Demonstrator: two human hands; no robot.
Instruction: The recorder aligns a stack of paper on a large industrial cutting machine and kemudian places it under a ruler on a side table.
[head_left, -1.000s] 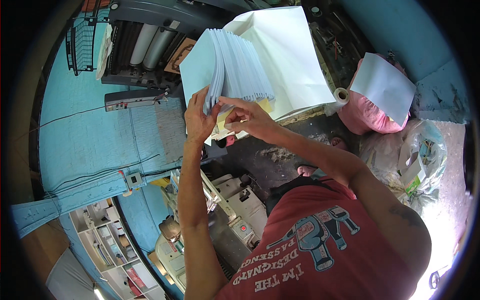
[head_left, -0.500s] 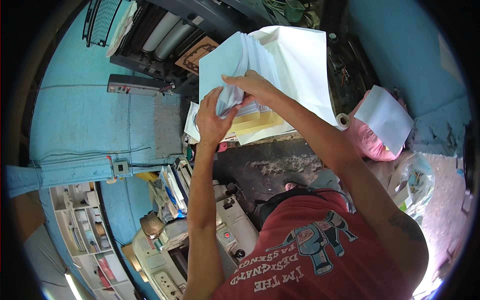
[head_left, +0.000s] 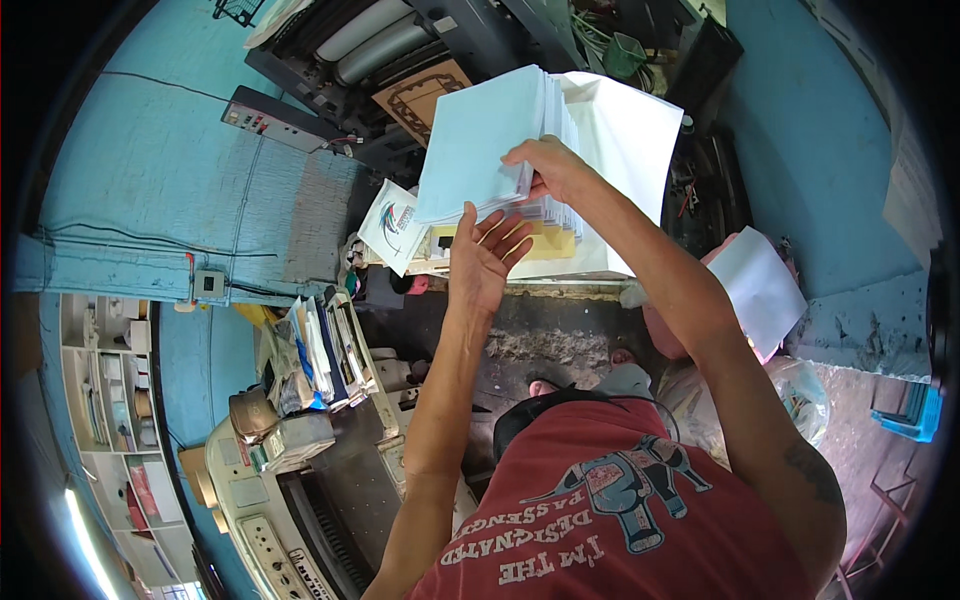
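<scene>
A thick stack of pale blue-white paper sheets (head_left: 480, 150) lies fanned in steps along its right side. My right hand (head_left: 556, 170) grips the stack's near right corner, thumb on top and fingers at the edge below. Just short of the near edge, my left hand (head_left: 482, 262) is open, palm turned up and fingers spread. Its fingertips come close to the paper's edge; whether they touch it I cannot tell. Under the stack shows a yellow sheet or board (head_left: 548, 243), on top of a large white sheet (head_left: 628, 125).
A printed white card (head_left: 392, 228) lies left of the stack. Behind stands a dark machine with grey rollers (head_left: 375, 55), beside a brown board (head_left: 420, 97). To the right, a white sheet (head_left: 757, 290) rests on a pink bag. A beige machine (head_left: 262, 520) stands at lower left.
The lifted, curled near corner of the sheets now lies flat. My left hand has let go and moved toward me, opening palm up. My right hand keeps hold at the corner. The view has shifted.
</scene>
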